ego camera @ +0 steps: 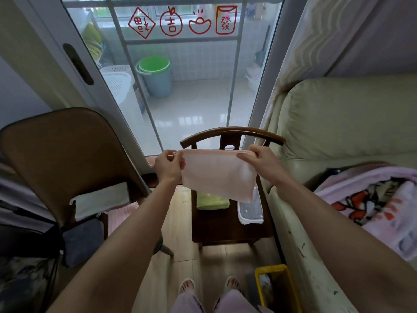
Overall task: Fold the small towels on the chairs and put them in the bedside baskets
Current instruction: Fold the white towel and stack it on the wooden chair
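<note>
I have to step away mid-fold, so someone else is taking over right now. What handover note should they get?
Left hand and right hand each pinch a top corner of the pale pink cloth towel, held up in the air over the dark wooden chair.
On that chair's seat: a folded light green towel and a grey-and-white quilted towel.
The brown folding chair on the left holds more cloths, white, pink and dark.
A yellow-rimmed basket stands on the floor by the bed.
Left: finish folding the pink towel, do the rest, basket them all.
</note>
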`<state>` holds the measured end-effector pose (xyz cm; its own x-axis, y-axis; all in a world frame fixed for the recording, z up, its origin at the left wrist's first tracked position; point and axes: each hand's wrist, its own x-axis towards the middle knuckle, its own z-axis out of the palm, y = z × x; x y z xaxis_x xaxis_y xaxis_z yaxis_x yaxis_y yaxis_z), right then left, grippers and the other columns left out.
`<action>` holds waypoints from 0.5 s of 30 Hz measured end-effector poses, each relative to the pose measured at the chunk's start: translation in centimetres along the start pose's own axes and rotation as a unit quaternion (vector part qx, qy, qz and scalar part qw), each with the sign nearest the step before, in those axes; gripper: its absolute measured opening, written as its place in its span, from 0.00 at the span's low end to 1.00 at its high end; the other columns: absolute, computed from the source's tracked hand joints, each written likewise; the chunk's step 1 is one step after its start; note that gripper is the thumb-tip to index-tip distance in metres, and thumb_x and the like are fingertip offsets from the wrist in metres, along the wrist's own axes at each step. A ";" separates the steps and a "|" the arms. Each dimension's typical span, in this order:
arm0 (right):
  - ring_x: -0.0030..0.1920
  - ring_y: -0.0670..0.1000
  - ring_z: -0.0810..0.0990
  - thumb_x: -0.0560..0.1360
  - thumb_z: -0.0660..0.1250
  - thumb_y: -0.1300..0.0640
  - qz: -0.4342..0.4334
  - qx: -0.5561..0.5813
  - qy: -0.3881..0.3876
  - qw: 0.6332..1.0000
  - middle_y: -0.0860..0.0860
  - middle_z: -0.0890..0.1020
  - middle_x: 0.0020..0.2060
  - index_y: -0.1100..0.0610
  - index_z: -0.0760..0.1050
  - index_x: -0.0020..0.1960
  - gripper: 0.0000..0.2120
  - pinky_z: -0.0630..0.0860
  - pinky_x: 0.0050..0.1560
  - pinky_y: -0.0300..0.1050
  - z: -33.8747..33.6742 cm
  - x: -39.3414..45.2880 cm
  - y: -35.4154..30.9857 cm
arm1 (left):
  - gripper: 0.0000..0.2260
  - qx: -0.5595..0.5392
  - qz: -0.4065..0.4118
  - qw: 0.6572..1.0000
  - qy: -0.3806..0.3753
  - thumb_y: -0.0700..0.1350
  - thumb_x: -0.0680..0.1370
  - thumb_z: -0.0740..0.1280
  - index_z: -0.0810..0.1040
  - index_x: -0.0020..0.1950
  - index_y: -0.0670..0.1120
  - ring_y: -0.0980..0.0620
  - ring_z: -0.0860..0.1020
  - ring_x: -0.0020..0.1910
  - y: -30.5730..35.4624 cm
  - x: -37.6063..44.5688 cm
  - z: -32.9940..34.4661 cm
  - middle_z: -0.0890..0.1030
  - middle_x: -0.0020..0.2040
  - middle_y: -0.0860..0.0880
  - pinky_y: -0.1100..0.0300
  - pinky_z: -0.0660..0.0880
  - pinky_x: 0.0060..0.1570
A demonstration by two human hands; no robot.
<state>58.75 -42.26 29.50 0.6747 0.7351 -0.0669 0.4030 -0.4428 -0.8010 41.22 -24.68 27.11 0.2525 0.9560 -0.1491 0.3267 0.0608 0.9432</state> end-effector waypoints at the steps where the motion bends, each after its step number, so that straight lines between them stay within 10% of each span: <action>1: 0.28 0.40 0.71 0.75 0.70 0.51 0.004 0.051 0.005 0.999 0.45 0.73 0.28 0.51 0.71 0.32 0.16 0.66 0.33 0.36 -0.1 -0.2 -0.2 | 0.09 -0.007 -0.007 1.000 0.002 0.45 0.79 0.67 0.78 0.56 0.42 0.51 0.81 0.40 0.0 0.1 0.0 0.82 0.44 0.44 0.65 0.78 0.37; 10: 0.40 0.50 0.79 0.69 0.76 0.58 0.062 0.278 0.140 0.948 0.57 0.79 0.37 0.51 0.81 0.44 0.06 0.77 0.42 0.45 0.2 -0.3 -0.1 | 0.12 0.010 -0.042 0.999 0.000 0.49 0.79 0.66 0.78 0.57 0.43 0.48 0.78 0.50 0.2 0.4 -0.3 0.79 0.51 0.46 0.57 0.77 0.44; 15: 0.36 0.41 0.79 0.71 0.75 0.61 -0.003 0.178 0.027 0.984 0.55 0.80 0.38 0.58 0.83 0.47 0.05 0.76 0.34 0.35 -0.7 -0.9 -0.5 | 0.11 0.005 -0.058 0.998 0.020 0.47 0.82 0.62 0.75 0.58 0.42 0.52 0.76 0.43 0.1 1.0 -0.7 0.77 0.50 0.46 0.58 0.78 0.40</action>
<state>58.40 -43.02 30.36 0.7084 0.7048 -0.0374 0.1712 -0.2230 -0.9597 40.89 -23.58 27.26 0.1755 0.9537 -0.2444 0.3605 0.1687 0.9174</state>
